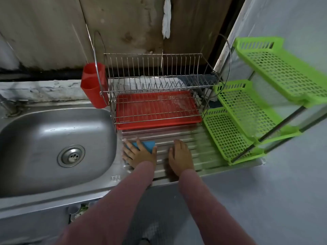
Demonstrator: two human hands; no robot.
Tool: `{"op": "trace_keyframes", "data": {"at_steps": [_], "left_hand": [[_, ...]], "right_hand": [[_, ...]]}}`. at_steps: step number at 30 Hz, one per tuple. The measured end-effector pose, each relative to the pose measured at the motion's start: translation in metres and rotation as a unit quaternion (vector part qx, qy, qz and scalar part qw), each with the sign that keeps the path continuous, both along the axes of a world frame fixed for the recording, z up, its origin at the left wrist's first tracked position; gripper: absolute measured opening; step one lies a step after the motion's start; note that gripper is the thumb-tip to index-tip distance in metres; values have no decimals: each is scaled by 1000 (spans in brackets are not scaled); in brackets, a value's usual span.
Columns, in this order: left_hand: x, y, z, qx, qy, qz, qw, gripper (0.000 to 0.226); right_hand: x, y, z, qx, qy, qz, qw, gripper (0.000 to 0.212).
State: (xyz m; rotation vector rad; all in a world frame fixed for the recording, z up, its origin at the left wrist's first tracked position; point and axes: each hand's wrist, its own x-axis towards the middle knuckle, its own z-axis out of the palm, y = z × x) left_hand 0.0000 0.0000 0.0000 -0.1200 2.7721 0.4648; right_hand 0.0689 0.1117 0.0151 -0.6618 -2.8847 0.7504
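Two mauve sleeves (pixel 122 200) are reaching in from the 6 o'clock edge of the view. The left hand (pixel 139 156) is lying flat on a blue sponge (pixel 148 145), fingers spread and straight, pressing it down rather than gripping it. The sponge is sitting on the ribbed steel drainboard (pixel 203 140), at the board's 9 o'clock end, just beside the rim of the sink basin (pixel 44 138); only its far corner is showing at the hand's 1 o'clock. The right hand (pixel 180 156) is resting palm-down on the ribs at the sponge's 3 o'clock, fingers relaxed, holding nothing, near the sponge but apart from it.

The wiping looks to be carrying a few risks. Since the sponge is only being pressed, a hard stroke toward 9 o'clock is likely to be sending it over the rim into the basin. A stroke toward 12 o'clock is risking a knock against the red tray (pixel 159 123) under the wire dish rack (pixel 154 71), shifting both. The green shelf rack (pixel 247 124) is standing at the board's 3 o'clock end and appears to be leaning, so a bump from the right hand could be tipping it. The metal looks wet, so the bracing palm may be slipping.
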Motion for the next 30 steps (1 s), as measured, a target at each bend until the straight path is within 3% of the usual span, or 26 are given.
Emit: {"op": "trace_keyframes", "data": {"at_steps": [6,11,15,22,30], "left_hand": [[-5,-11,-7,-35,52,-62,996,77],[-8,-25,-4,15,79,-115,990,54],[-13,-43,7,43,109,-158,980,51],[-40,-106,38,202,122,-77,969,49],[-62,-227,45,187,106,-12,976,46]], "right_hand": [[-12,3,3,-4,-4,-8,1000,41],[-24,-9,1,-19,12,2,1000,32],[-34,-24,1,-22,14,21,999,34],[-50,-67,1,-11,-17,64,998,49],[-73,-163,5,-10,-15,103,994,44]]}}
